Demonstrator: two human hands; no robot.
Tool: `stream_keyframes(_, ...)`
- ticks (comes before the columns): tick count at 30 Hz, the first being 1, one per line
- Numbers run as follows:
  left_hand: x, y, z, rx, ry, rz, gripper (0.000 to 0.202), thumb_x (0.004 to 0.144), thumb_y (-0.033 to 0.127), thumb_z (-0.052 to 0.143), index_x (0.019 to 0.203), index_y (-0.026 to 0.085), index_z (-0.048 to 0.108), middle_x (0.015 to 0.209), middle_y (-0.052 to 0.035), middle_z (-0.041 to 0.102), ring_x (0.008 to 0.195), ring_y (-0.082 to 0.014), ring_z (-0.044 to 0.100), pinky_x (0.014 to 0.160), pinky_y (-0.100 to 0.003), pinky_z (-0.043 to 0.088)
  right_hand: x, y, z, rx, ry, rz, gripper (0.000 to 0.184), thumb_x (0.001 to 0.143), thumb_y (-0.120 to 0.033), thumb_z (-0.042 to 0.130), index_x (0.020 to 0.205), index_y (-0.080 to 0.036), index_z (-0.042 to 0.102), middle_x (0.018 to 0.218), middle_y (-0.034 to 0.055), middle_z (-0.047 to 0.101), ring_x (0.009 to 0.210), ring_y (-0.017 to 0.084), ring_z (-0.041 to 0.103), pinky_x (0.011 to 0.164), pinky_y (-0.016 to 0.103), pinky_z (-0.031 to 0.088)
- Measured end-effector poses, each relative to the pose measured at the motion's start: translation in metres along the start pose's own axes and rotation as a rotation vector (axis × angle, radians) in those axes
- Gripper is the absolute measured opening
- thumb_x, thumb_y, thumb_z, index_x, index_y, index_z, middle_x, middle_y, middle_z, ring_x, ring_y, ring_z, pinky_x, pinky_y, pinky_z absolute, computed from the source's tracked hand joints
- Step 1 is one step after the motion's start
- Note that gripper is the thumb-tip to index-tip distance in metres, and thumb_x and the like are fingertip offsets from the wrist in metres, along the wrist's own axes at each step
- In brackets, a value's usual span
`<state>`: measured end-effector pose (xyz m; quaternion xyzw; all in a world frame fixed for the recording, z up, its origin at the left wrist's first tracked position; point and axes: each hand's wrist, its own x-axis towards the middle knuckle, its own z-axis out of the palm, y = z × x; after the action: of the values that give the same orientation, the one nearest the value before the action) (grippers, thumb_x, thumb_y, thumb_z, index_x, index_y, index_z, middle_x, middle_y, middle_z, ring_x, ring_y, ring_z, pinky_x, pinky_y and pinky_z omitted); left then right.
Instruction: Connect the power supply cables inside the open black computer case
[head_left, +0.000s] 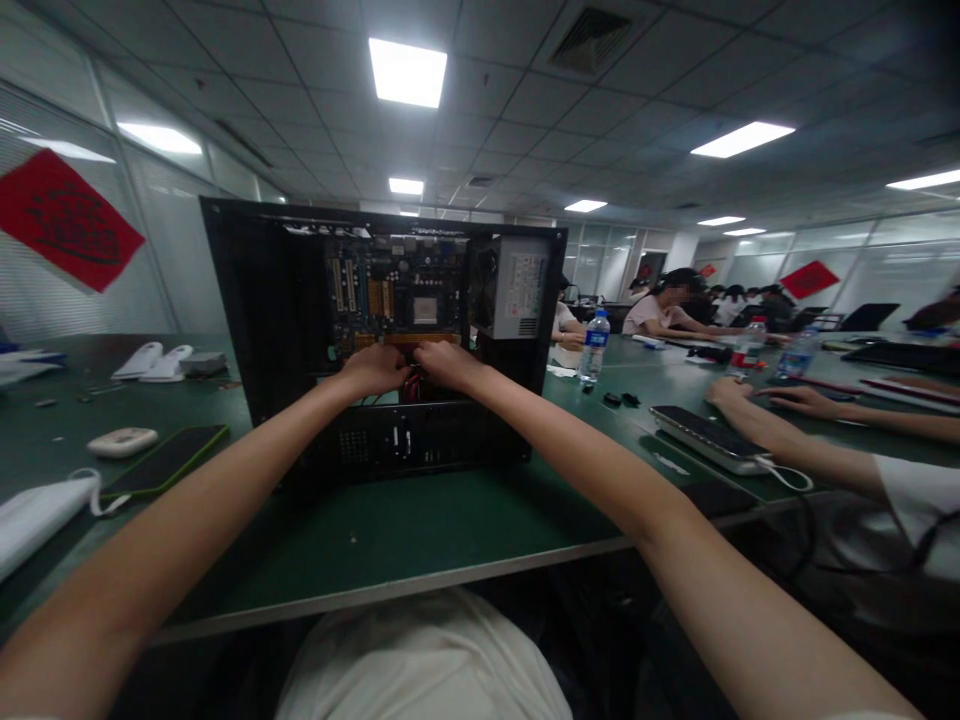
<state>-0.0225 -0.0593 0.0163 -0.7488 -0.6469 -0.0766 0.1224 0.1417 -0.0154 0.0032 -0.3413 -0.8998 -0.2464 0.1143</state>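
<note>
An open black computer case (pixel 240 300) stands in front of me on the green table (pixel 375 520). Inside it is a motherboard (pixel 394 268) with a square silver processor (pixel 425 310) and orange slots. A power supply (pixel 516 285) with a label fills the upper right corner. Both hands reach in at the motherboard's lower edge, close together. My left hand (pixel 375 370) has curled fingers by the orange memory slots (pixel 442 338). Just to its right, my right hand (pixel 448 364) is closed in the same way. Thin wires hang below them. What the fingers grip is hidden.
Left on the table are a phone (pixel 169 460), a white rounded case (pixel 122 442) and a white power bank (pixel 45 515). Right are a water bottle (pixel 595 347), a phone on a power bank (pixel 709 440) and a co-worker's arm (pixel 795 440). The table's front edge runs below.
</note>
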Motion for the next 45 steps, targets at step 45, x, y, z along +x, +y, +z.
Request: stream_keyframes(45,0.019,-0.015,0.017,-0.1,0.116,0.129,0.035,0.094,0.039,0.053,0.109,0.02,0.079,0.101,-0.009,0.079,0.092,-0.0228,0.071,0.074,-0.026,0.048,-0.001,0.021,0.022,0.202,0.11,0.01,0.021,0.088,-0.01,0.066,0.108,-0.006,0.068,0.113,0.0175,0.07,0.11,0.025,0.065,0.091,0.03,0.048)
